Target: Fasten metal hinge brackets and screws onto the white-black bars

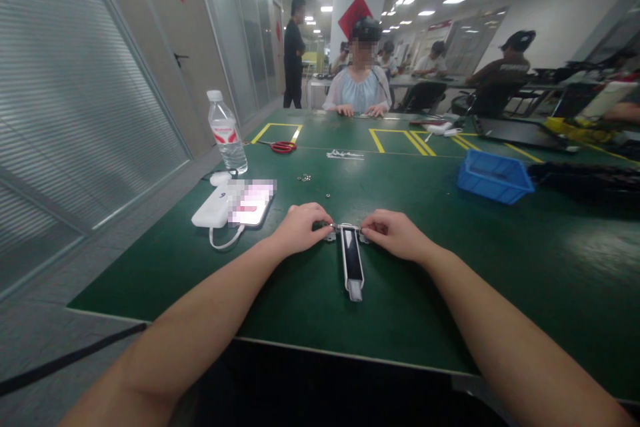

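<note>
A narrow white-framed device with a dark top face [352,257] lies on the green table, its short grey end piece [355,291] toward me. Across its far end runs a thin metal crosspiece [346,227]. My left hand [303,227] pinches the left end of this crosspiece between thumb and fingertips. At the opposite end, my right hand [395,232] has its thumb and fingers closed the same way. Small metal tabs show under both sets of fingertips; their exact shape is too small to make out. Beyond the hands lies a tiny metal nut or ring [328,195].
Left are a white power bank [213,205], a cabled phone [260,203] and a water bottle [227,137]. Farther off lie small metal parts [305,178], red-handled scissors [283,147] and metal strips [345,155]. A blue bin [495,177] stands right; a person [360,87] sits opposite.
</note>
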`<state>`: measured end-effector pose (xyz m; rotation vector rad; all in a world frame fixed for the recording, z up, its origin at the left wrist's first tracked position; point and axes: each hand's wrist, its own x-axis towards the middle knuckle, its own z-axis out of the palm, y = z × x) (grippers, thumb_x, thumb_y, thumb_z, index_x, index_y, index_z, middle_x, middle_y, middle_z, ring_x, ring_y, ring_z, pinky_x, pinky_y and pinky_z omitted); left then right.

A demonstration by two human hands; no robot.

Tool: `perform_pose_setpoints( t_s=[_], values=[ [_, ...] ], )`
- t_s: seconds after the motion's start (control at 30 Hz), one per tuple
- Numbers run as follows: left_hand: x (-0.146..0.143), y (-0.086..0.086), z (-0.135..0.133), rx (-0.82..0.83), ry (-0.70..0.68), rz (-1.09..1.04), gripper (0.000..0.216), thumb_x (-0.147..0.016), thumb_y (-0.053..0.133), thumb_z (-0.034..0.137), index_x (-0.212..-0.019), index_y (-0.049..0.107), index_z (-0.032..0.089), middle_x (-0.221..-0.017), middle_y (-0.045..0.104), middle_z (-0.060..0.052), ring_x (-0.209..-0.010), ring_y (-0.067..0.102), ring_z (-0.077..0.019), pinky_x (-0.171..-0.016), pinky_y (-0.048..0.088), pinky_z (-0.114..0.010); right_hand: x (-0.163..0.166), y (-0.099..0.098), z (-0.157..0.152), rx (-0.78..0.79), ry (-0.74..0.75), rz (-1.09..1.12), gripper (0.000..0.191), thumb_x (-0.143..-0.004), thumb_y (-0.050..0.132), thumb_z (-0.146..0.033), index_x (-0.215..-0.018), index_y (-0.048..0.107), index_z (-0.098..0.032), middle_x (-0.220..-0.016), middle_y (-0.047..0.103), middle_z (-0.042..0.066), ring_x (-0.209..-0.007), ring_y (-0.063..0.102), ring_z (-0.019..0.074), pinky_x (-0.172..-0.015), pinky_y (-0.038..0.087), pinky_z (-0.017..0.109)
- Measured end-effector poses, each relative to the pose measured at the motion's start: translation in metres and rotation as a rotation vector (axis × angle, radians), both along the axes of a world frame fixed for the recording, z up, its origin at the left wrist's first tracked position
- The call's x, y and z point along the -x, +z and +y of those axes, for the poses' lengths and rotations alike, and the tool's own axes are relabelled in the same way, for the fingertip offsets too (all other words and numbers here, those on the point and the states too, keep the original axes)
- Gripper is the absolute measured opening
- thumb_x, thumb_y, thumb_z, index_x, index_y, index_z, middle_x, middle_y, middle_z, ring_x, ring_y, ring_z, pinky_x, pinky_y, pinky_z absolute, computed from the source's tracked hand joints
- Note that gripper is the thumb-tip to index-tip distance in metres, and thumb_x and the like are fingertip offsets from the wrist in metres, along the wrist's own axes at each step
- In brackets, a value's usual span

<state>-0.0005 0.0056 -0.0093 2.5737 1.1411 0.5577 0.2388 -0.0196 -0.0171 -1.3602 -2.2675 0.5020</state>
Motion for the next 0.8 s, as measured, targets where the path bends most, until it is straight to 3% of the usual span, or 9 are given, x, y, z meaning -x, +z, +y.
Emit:
perform_pose_setpoints(
  t_s=[0.4,0.8],
  values=[
    [-0.0007,0.0014,-0.0012,0.013,0.001,-0.041,0.015,-0.084,0.057,0.028,-0.087,0.070,0.021,-0.095,0.066,-0.002,-0.094,0.059,-0.0173,-0.085,0.044,-0.031,-0.0007,-0.0007,0.0002,0.011,-0.002,0.003,0.014,-0.081,0.055,-0.023,-0.082,0.067,-0.017,-0.070,0.055,0.001,-0.060,0.048,0.0118,-0.059,0.040,0.026],
    [-0.0024,-0.0018,-0.0006,0.026,0.027,-0.052,0.010,-0.078,0.061,0.023,-0.085,0.068,0.020,-0.088,0.063,-0.001,-0.078,0.058,-0.0137,-0.075,0.045,-0.027,0.0003,0.0012,-0.0005,0.011,-0.002,0.000,0.014,-0.082,0.055,-0.024,-0.081,0.067,-0.017,-0.070,0.055,0.002,-0.061,0.049,0.0122,-0.059,0.040,0.026]
  ],
)
